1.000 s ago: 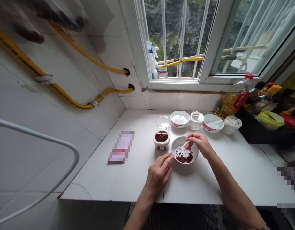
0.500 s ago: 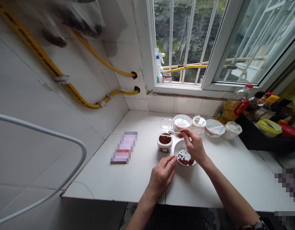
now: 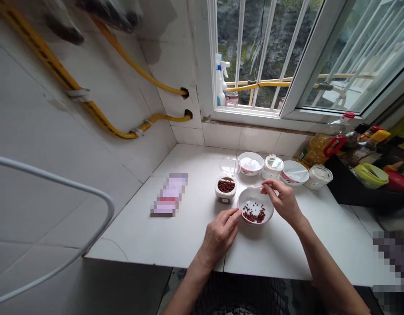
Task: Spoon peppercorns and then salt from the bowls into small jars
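Note:
A white bowl (image 3: 255, 199) with a pink rim holds a small heap of dark red peppercorns (image 3: 254, 215). My left hand (image 3: 220, 234) pinches the bowl's near left rim between thumb and fingers. Over the far right rim, my right hand (image 3: 283, 201) is closed on the handle of a small white spoon (image 3: 255, 187), whose tip points left and is hard to make out. Just left of the bowl stands a square spice jar (image 3: 225, 197), filled with the same dark red peppercorns (image 3: 226, 186). Its clear lid (image 3: 230, 166) is flipped back.
Behind are a bowl of white powder (image 3: 251, 164), a lidded jar (image 3: 273, 166), another bowl (image 3: 294, 173) and a second lidded jar (image 3: 319, 177). An oil bottle (image 3: 320, 146) and a black condiment rack (image 3: 344, 183) stand right. A blurred pinkish object (image 3: 170, 194) lies left.
My right hand has moved right with the spoon, away from the jar and over the bowl's far right rim. My left hand stays at the bowl. The view has shifted slightly.

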A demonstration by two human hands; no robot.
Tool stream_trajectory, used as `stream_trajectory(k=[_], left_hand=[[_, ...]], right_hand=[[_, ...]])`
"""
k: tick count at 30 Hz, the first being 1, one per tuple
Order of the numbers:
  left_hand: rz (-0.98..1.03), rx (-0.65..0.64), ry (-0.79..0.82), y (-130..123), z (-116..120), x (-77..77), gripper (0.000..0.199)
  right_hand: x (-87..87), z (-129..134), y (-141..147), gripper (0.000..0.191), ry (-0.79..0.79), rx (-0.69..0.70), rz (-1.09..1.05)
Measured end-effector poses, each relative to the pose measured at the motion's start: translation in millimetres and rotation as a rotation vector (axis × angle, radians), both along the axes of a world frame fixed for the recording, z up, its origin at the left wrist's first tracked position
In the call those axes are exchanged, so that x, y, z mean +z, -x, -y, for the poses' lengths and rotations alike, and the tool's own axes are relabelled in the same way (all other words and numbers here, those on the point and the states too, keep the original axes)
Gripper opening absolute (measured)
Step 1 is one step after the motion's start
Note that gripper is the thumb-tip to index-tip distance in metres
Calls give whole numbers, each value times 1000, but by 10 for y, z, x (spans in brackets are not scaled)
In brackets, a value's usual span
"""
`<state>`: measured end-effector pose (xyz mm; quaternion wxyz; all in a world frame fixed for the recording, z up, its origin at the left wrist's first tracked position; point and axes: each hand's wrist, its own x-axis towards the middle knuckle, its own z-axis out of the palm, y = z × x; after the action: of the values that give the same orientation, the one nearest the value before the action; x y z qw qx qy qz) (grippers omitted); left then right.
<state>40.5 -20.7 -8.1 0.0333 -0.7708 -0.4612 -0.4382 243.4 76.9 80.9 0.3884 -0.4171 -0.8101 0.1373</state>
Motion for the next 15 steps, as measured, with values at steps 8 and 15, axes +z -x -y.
stream_trajectory(k=[8,15], left_hand=[[0,-9,3,4,-1,-7,38],[6,-10,18,-2,-3,4,42]], right_hand=[[-59,139,-276,21,8,-45,387],[82,239,-189,27,105,18,535]])
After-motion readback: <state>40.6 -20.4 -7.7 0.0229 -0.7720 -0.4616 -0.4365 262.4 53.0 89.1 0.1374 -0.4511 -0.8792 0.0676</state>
